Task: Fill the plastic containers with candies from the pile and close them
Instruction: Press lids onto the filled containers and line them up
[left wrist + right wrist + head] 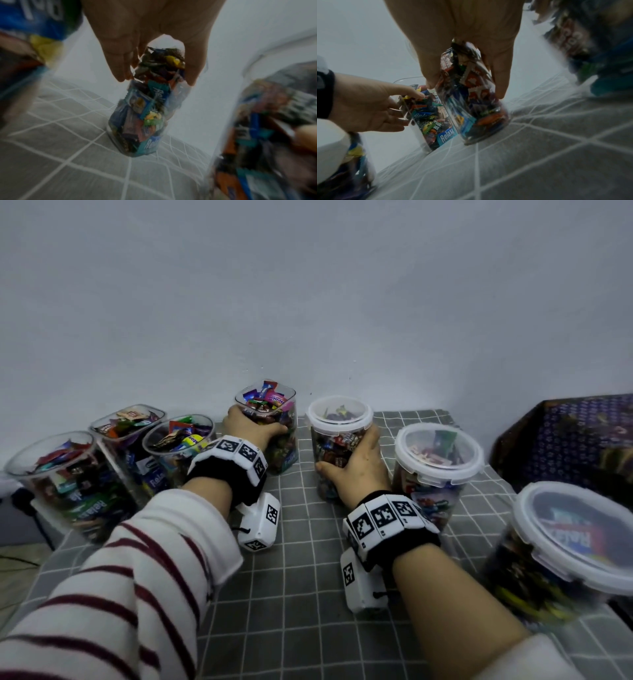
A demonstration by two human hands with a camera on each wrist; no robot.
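Gripping two upright tubs, my left hand [251, 428] holds the unlidded container [270, 422], my right hand [356, 463] the lidded container [337, 436] just beside it.

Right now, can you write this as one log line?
left hand: grips open candy container | right hand: grips lidded container | both on checked cloth

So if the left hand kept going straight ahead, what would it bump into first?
It already grips the open candy jar, so the left hand meets that at once. Behind the jar there seems to be only the wall, though depth is hard to judge.
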